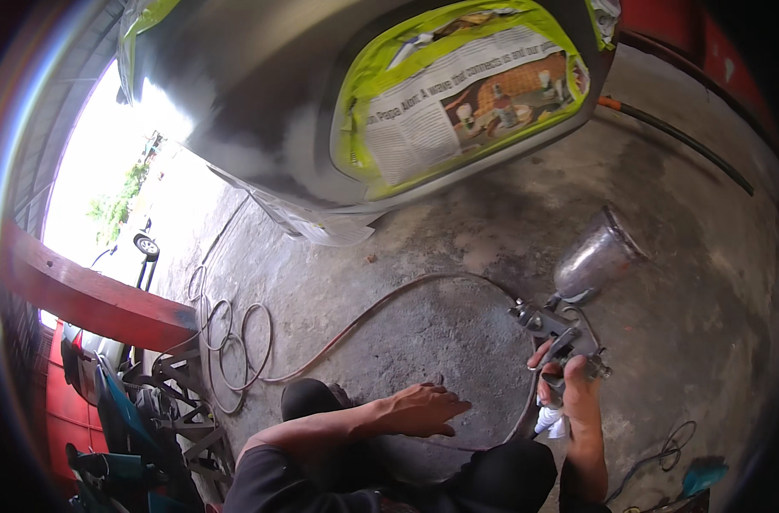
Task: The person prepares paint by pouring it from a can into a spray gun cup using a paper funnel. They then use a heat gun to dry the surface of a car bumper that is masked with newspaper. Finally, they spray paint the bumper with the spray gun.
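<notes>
Right hand (572, 389) wrapped tight round the handle of a spray gun (560, 329), fingers clamped, white rag (549, 421) tucked under the palm. Metal cup (596, 256) up above the knuckles, air hose (355, 323) looping off left. Left hand (424, 409) flat, fingers together, holding nothing. Masked car panel (355, 103) well ahead of both.

One spray gun (569, 329) with one metal cup (596, 256); one air hose (355, 321) coiled at 8 o'clock; one car body panel (270, 94) at 12 o'clock; one masked newspaper patch (458, 103); two hands.
</notes>
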Demonstrator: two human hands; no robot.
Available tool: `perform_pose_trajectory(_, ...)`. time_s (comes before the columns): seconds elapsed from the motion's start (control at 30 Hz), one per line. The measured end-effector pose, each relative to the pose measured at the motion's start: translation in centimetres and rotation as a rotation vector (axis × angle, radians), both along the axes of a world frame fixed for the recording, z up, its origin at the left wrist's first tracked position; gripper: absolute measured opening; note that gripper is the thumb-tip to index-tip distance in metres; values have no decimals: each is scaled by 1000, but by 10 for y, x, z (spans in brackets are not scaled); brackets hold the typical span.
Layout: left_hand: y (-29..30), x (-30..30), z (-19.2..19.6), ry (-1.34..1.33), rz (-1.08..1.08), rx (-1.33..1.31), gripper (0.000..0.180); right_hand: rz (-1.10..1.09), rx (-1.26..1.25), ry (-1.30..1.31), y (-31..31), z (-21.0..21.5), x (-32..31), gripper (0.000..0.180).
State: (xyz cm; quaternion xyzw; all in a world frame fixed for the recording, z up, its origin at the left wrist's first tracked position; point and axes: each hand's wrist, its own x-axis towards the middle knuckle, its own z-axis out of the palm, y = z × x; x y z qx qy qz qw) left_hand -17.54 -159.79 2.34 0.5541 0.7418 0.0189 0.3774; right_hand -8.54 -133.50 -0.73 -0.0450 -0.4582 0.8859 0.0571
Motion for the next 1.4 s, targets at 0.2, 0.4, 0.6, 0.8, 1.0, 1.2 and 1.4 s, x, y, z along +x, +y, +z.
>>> perform_pose_trajectory(0.2,-67,-26,-44,-131,-98,195,56,-441,44,-301,-33,22,-20,46)
perform_pose_trajectory(0.4,-92,-73,-85,-60,-644,-56,28,-873,-22,-549,-76,68,-53,45)
perform_pose_trajectory(0.6,-114,-54,-20,-488,-926,215,13,-1074,-14,-354,-173,25,-65,55)
perform_pose_trajectory(0.8,-196,-39,-23,-553,-927,-237,18,-1054,-50,-140,-277,-53,-88,44)
perform_pose_trajectory(1.0,-238,-27,-53,-180,-582,-311,29,-1056,-304,-134,-275,-76,-132,38)
perform_pose_trajectory(1.2,-221,14,-57,-180,-520,-364,50,-1016,-248,-36,-279,-85,-136,33)
perform_pose_trajectory(1.4,-165,25,-38,-511,-170,-877,49,-743,-172,76,-307,-90,-122,27)
